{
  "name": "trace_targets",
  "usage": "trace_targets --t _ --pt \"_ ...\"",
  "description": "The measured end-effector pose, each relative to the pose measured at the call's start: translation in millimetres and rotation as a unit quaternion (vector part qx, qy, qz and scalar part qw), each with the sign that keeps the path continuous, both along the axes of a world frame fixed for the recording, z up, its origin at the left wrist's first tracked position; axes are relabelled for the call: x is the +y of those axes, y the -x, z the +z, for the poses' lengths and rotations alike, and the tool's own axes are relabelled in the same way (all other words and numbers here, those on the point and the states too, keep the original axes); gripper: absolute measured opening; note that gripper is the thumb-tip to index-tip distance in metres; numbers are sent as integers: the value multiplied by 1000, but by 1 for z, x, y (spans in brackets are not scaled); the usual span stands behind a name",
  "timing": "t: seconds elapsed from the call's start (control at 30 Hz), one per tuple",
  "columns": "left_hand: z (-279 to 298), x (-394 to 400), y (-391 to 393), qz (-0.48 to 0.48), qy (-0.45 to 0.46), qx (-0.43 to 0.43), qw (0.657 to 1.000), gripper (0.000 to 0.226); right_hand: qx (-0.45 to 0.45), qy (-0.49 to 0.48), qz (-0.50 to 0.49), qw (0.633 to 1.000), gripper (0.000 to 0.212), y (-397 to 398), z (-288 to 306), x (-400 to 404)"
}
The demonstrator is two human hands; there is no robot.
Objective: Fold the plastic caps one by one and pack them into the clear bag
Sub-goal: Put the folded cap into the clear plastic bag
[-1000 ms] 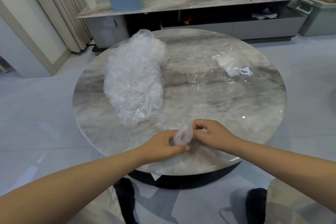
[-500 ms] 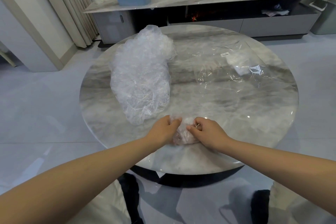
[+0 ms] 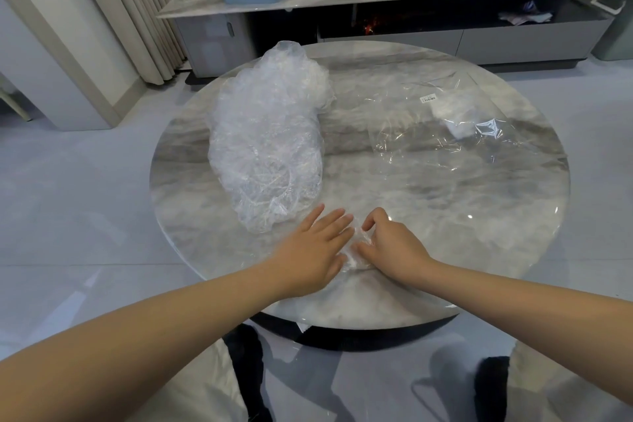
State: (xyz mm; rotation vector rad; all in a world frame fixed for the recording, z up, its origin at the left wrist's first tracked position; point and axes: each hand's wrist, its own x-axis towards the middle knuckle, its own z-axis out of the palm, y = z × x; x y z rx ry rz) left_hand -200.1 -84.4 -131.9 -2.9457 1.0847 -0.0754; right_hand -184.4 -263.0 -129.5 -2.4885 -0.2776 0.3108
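While left hand (image 3: 317, 245) lies flat, fingers straight, on table (image 3: 445, 216), right hand (image 3: 390, 247) pinches small plastic cap (image 3: 358, 250) at 6 o'clock; cap pile (image 3: 267, 144) at 10 o'clock, clear bag (image 3: 455, 134) at 2 o'clock.

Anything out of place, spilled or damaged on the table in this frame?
Nothing stands out. The pile of plastic caps sits heaped on the round table, the clear bag lies flat to its right, and the left hand and right hand work one cap near the front edge.

Glossy marble-look table (image 3: 445, 216), crinkly clear plastic caps (image 3: 267, 147), shiny clear bag (image 3: 445, 134).
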Motion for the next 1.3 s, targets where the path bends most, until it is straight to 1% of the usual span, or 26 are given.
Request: trace_targets --t 0.07,0.1,0.13,0.2,0.27,0.3,0.33,0.4,0.5,0.53,0.6,0.63,0.67,0.77,0.83,0.97,1.03,1.13,1.2,1.3 --pt "-8 5 3 41 -48 74 995 61 -56 22 35 998 34 3 -1 -1" --pt "-8 6 3 61 -62 114 990 63 -98 30 58 993 37 5 -1 -2" --pt "-9 7 3 73 -63 137 986 64 -152 40 86 984 40 5 -2 -4" --pt "-11 8 1 81 -55 171 980 67 -245 84 153 954 46 3 -11 -10" --pt "-12 7 0 82 -54 192 976 70 -281 116 191 933 42 0 -18 -15" --pt "-13 7 0 83 -54 196 976 70 -282 137 197 929 38 0 -19 -17" --pt "-13 8 -1 82 -53 199 975 70 -271 163 196 928 38 0 -18 -18" --pt "-11 7 -3 81 -48 215 972 70 -219 195 194 936 51 -1 -16 -21" --pt "-7 6 -5 87 -39 225 970 74 -149 202 213 944 76 -3 -10 -24" --pt "-6 6 -4 85 -39 210 973 78 -147 203 220 943 82 -3 -10 -24" --pt "-5 6 -2 67 -39 143 987 88 -156 205 239 936 85 -2 -7 -24" --pt "-5 6 -1 55 -33 101 993 92 -167 200 244 934 82 -1 -4 -25" --pt "-5 6 1 40 -23 59 997 91 -185 202 252 928 77 -1 -3 -26" --pt "-5 3 7 13 23 -3 1000 65 -260 234 269 897 58 -1 -6 -31" --pt "-6 1 9 14 33 7 999 60 -275 230 284 889 51 -1 -6 -33" --pt "-4 -2 13 12 46 46 998 63 -335 170 307 874 34 3 -7 -33" --pt "-2 -4 13 -2 44 54 998 67 -332 128 285 890 31 5 -5 -32" --pt "-3 -9 14 -15 53 50 997 64 -287 70 240 925 29 7 -1 -31" --pt "-2 -12 16 8 89 66 994 55 -256 33 224 940 33 6 2 -31" --pt "1 -14 14 57 157 117 979 33 -170 3 217 961 53 4 5 -31"
